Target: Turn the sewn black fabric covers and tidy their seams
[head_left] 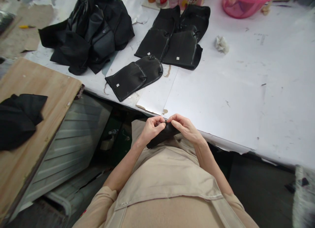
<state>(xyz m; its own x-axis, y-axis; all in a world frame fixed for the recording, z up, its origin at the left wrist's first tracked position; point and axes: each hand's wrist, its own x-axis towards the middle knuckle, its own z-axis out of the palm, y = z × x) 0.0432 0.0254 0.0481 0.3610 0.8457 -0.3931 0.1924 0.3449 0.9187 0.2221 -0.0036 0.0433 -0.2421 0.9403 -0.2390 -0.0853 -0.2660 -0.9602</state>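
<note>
Left hand and right hand are both pinching a floppy, black, leathery-looking piece by the white, paper-covered tabletop.

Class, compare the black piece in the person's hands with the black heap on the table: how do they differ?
The black piece is pinched in the fingertips of the left hand and right hand, while the black heap lies untouched on the table. The black piece looks small, though partly hidden; the black heap is far larger and piled in loose folds. Both are black.
</note>
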